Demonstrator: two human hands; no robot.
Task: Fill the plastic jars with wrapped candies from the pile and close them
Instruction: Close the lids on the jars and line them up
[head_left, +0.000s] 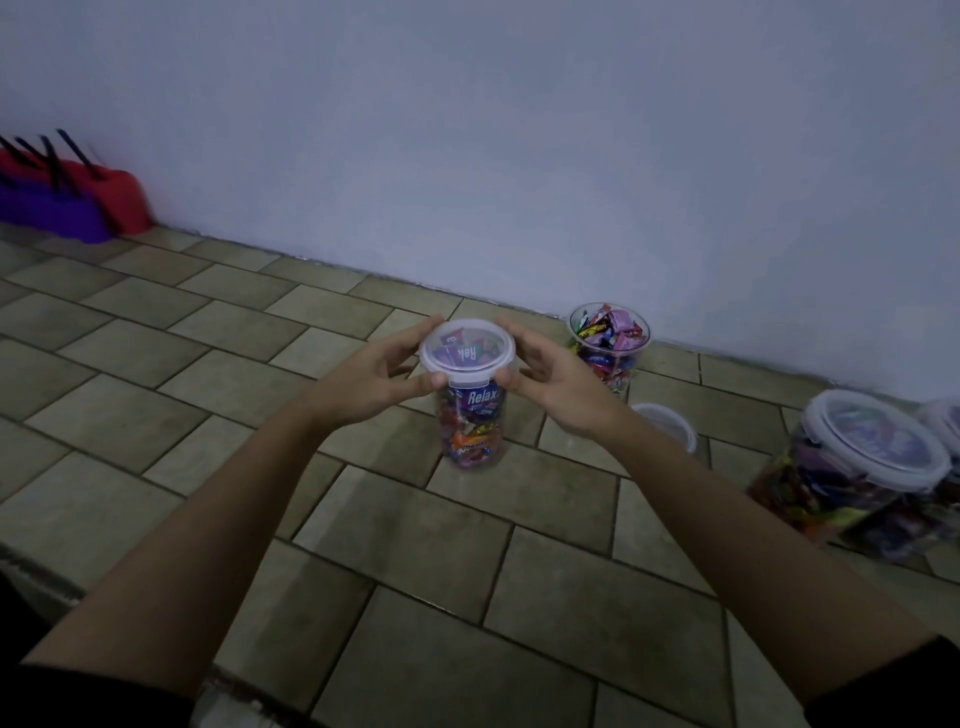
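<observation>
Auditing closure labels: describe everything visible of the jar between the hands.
The jar is a clear plastic cylinder, upright on the tiled floor, packed with wrapped candies, one wrapper reading Relax. A translucent white lid sits on its mouth; seal state unclear. The left hand and right hand grip the lid's rim from either side.

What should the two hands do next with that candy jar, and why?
Probably press the translucent round plastic lid down until it snaps: it already sits on the clear candy-filled plastic jar, with the left hand and right hand gripping its rim.
</observation>
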